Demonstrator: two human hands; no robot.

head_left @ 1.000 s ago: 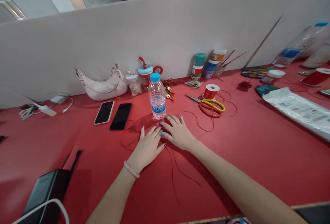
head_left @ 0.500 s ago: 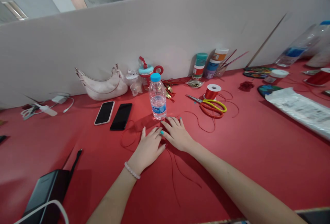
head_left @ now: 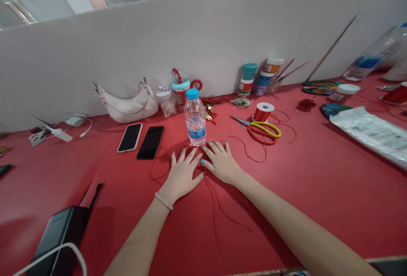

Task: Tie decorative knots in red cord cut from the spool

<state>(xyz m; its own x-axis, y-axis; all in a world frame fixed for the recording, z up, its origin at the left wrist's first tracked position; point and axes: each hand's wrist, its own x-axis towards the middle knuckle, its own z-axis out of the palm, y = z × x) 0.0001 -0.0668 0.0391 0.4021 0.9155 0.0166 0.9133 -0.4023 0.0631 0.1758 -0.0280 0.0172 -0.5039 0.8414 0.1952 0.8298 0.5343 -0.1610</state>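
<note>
My left hand (head_left: 182, 175), with a beaded bracelet at the wrist, lies palm down on the red table with its fingers spread. My right hand (head_left: 221, 163) rests flat to its right, fingers stretched toward the base of a clear water bottle (head_left: 196, 125) with a blue cap. A thin red cord (head_left: 213, 212) runs out from between my hands toward the front edge, and its middle is hidden around my fingers. More of the red cord loops out left of my left hand and right of the bottle.
Left of the bottle lie two phones (head_left: 150, 142) and a pale handbag (head_left: 127, 105). Scissors (head_left: 260, 131) and a red cord spool (head_left: 263, 112) lie to the right, near stacked paint jars (head_left: 248, 80). A black power bank (head_left: 59, 238) sits front left; a white packet (head_left: 372, 134) lies far right.
My left hand's fingers have spread apart and flattened, shifting slightly left away from the right hand. My right hand stays nearly in place beside the bottle.
</note>
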